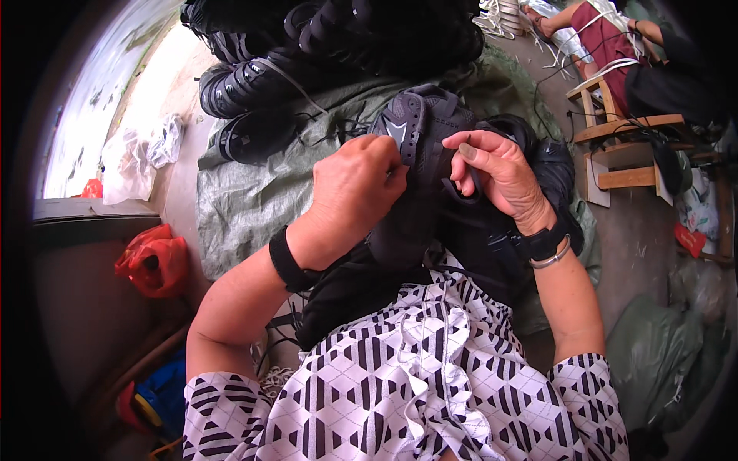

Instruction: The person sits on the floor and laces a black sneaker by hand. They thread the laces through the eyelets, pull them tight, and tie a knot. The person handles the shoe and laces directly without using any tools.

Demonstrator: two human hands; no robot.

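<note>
A dark grey shoe (425,115) with a pale emblem and a row of eyelets on its side rests over my lap. My left hand (357,184) is closed in a fist against the shoe's left side, and what its fingers hold is hidden. At the shoe's right side, my right hand (496,173) has thumb and forefinger pinched together. A black shoelace (463,198) loops below its fingers, seemingly held in them. Dark straps circle both wrists.
Many black shoes (254,84) are heaped on a green tarp (238,203) ahead. A red plastic bag (156,261) lies at left, white plastic bags (134,161) beyond it. At right stand a wooden stool (626,154) and a seated person (615,61) with white laces; a green sack (653,361) lies nearer.
</note>
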